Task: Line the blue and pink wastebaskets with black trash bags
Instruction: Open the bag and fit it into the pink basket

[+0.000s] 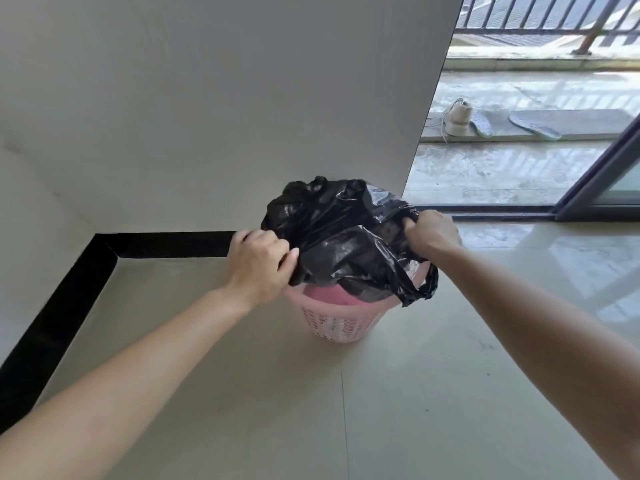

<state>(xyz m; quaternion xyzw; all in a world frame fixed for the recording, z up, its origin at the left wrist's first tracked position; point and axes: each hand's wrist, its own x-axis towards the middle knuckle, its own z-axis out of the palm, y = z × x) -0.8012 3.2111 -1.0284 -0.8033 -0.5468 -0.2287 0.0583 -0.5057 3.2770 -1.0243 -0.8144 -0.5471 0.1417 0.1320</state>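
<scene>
A pink lattice wastebasket (337, 323) stands on the tiled floor near the wall corner. A crumpled black trash bag (341, 237) is held over its mouth, with the lower part hanging into the basket and one handle loop draped over the right rim. My left hand (258, 263) grips the bag's left edge. My right hand (431, 233) grips its right edge, a little higher. Pink interior shows under the bag at the front. No blue wastebasket is in view.
A white wall with black baseboard (104, 258) runs behind and to the left. To the right is a sliding-door track (502, 214) and a balcony with a white shoe (457, 117), insoles and a railing.
</scene>
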